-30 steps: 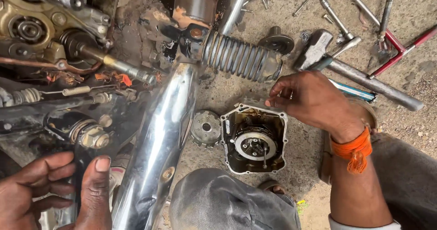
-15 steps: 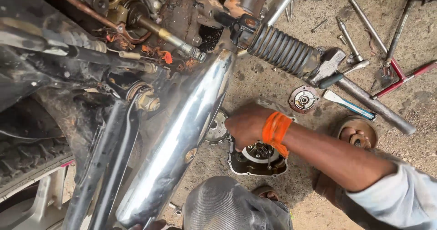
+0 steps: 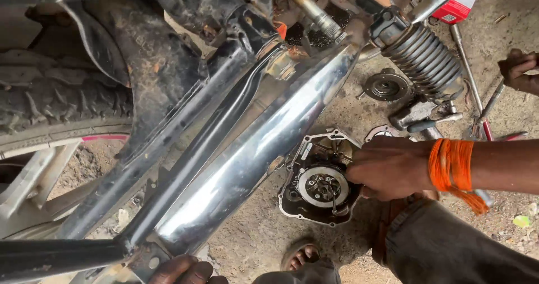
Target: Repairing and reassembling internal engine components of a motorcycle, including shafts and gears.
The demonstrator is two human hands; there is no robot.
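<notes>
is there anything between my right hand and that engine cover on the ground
Nothing visible. The right hand already rests on the right edge of the engine cover, which lies open side up on the dirt. The chrome exhaust pipe runs beside the cover's left side, not between hand and cover.

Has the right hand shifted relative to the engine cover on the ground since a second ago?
Yes. The right hand, earlier beyond the engine cover near the scattered tools, has come down onto the cover's right edge, beside its round clutch plate.
</notes>
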